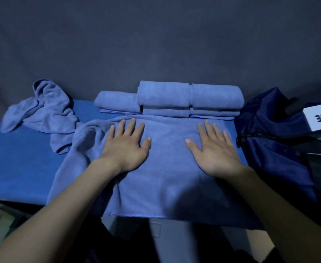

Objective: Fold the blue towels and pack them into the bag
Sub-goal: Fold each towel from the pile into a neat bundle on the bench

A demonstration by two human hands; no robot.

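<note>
Both hands, left and right, lay flat with fingers spread on a towel draped over the desk edge, apparently smoothing it for folding. Folded towels waited behind; the bag sat at right.

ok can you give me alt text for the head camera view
Left hand and right hand press flat on a spread blue towel. Behind it sit folded towels, crumpled towels at left, a navy bag at right.
</note>
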